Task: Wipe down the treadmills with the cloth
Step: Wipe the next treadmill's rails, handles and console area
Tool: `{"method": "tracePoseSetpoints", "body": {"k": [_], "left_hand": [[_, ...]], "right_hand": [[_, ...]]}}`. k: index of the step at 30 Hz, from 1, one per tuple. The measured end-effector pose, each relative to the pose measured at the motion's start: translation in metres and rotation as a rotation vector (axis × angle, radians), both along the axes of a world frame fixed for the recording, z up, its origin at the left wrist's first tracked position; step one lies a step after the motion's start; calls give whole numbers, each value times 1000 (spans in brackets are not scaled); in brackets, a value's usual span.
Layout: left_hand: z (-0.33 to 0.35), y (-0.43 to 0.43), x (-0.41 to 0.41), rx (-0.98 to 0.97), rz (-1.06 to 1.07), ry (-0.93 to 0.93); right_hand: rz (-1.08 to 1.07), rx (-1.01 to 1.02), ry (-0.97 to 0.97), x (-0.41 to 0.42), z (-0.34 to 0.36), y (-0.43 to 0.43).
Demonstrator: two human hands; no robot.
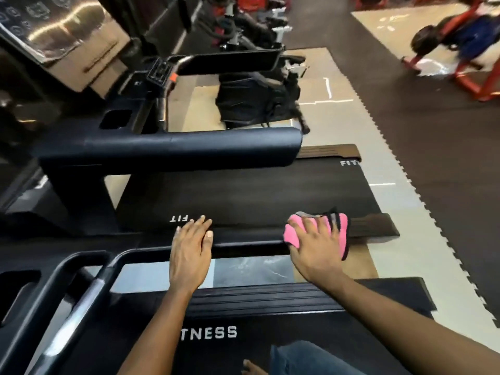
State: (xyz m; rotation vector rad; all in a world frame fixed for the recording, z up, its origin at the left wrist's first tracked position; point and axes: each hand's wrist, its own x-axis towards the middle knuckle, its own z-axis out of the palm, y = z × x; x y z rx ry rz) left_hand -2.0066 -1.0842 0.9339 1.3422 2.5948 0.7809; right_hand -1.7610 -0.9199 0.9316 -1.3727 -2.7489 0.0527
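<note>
Where cloth rests — handrail beyond

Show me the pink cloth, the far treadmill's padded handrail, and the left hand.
pink cloth (293,235): head view, bare pink fold beside the thumb.
padded handrail (189,147): head view, middle of its black padding.
left hand (190,253): head view, back of the hand.
</note>
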Motion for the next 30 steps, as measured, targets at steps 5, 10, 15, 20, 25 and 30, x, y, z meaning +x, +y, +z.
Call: {"method": "tracePoseSetpoints", "body": {"k": [5, 10, 15, 20, 25, 30], "left_hand": [[-13, -15, 11, -157, -192, 99], [0, -1, 35, -202, -264, 176], [17, 46, 56, -321, -518, 216], [19, 83, 39, -419, -746, 287], [11, 95, 34, -446, -838, 352], [4, 94, 36, -407, -850, 322]], "right_hand": [[-346, -165, 346, 11, -14, -11], [-431, -459, 988, 18, -26, -13], [-820, -1045, 1514, 23, -18, 29], [-871, -1100, 1352, 35, -25, 21], [-846, -1088, 1468, 29, -48, 24], [-708, -1100, 1952, 9, -61, 38]]}}
